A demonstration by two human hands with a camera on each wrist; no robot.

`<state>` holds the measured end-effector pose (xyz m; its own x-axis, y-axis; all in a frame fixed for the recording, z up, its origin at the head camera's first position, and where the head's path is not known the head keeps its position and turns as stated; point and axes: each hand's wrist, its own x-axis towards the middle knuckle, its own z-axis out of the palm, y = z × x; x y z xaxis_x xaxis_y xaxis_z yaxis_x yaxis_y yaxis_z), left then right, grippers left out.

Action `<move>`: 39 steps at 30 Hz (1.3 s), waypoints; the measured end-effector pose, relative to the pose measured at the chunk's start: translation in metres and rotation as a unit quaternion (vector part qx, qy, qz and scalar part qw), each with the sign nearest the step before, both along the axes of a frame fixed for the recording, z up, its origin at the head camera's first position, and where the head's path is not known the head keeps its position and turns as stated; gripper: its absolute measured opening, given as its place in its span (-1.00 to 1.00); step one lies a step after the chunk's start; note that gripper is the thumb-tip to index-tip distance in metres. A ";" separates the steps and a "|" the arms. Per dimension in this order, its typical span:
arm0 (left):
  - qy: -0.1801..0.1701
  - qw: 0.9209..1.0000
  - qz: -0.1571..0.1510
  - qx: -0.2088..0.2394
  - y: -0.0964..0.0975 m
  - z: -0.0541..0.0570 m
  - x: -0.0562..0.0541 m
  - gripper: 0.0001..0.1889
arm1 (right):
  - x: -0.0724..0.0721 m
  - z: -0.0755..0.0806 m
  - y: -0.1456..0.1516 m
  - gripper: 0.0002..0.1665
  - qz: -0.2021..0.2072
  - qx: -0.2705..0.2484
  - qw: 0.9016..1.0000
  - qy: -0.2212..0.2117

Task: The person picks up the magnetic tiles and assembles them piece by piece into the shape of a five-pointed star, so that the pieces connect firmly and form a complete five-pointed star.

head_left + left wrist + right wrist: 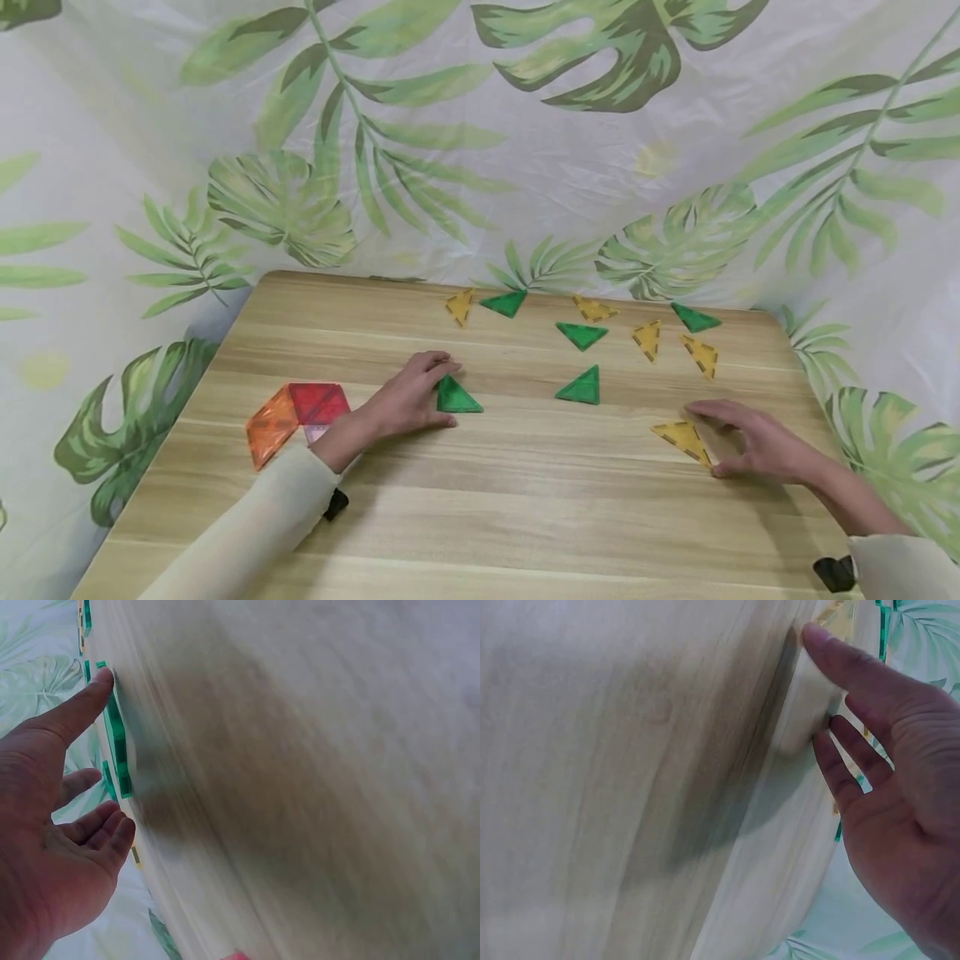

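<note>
My left hand [408,396] lies beside a green triangular magnetic tile [456,397] on the table, thumb and fingers spread at its left side. In the left wrist view, the left thumb [86,701] overlaps the edge of the green tile [118,750], and the other fingers are loosely bent. Over on the right, my right hand [761,442] is spread around the right side of a yellow triangular tile [684,440], its thumb tip right at the near corner. The right wrist view has the right thumb [862,667] close by the yellow tile [838,619], with the fingers relaxed.
A cluster of orange tiles [272,425] and red tiles [320,403] sits at left, partly behind the left forearm. Another green triangle [581,387] lies mid-table. Several green and yellow triangles, including a yellow one [647,340], are scattered toward the back edge, before a leaf-patterned cloth [420,167].
</note>
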<state>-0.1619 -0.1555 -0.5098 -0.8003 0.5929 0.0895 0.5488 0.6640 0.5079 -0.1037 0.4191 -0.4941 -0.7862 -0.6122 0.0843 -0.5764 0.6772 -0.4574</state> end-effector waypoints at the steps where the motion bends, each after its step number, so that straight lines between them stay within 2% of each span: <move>1: 0.000 1.000 0.002 -0.001 0.001 0.000 -0.001 -0.14 | -0.001 0.000 0.000 0.08 0.008 -0.001 1.000 0.001; 5: -0.006 1.000 0.008 -0.002 0.004 0.000 -0.004 -0.22 | -0.003 -0.004 -0.002 0.07 0.029 -0.005 0.999 0.012; 9: -0.009 1.000 0.004 0.002 0.005 0.000 -0.008 -0.32 | -0.001 -0.006 -0.007 0.01 0.021 -0.002 1.000 0.016; 12: -0.012 1.000 -0.006 0.004 0.004 0.000 -0.008 -0.35 | 0.002 -0.006 -0.011 -0.04 0.007 0.002 1.000 0.020; 18: -0.033 0.998 -0.045 0.017 0.004 0.001 -0.009 -0.39 | 0.004 -0.009 -0.019 -0.10 0.001 0.007 0.998 0.056; 21: -0.041 0.997 -0.056 0.019 0.004 0.001 -0.009 -0.40 | 0.004 -0.011 -0.022 -0.09 -0.003 0.006 0.997 0.075; 25: -0.044 0.997 -0.054 0.015 0.004 0.002 -0.009 -0.38 | 0.006 -0.015 -0.026 -0.09 -0.015 0.002 0.996 0.086; 31: -0.048 0.997 -0.055 0.002 0.005 0.004 -0.010 -0.33 | 0.010 -0.022 -0.036 -0.17 -0.037 -0.024 0.995 0.086; 35: -0.058 0.996 -0.066 -0.007 0.005 0.006 -0.011 -0.32 | 0.013 -0.025 -0.045 -0.21 -0.043 -0.050 0.995 0.079; 39: -0.064 0.995 -0.080 -0.009 0.005 0.005 -0.011 -0.34 | 0.017 -0.024 -0.060 -0.21 -0.046 -0.053 0.994 0.087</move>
<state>-0.1734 -0.1503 -0.5048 -0.6992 0.7147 -0.0187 0.5800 0.5823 0.5697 -0.0870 0.3595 -0.5179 -0.8062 -0.5192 0.2836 -0.5910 0.6834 -0.4287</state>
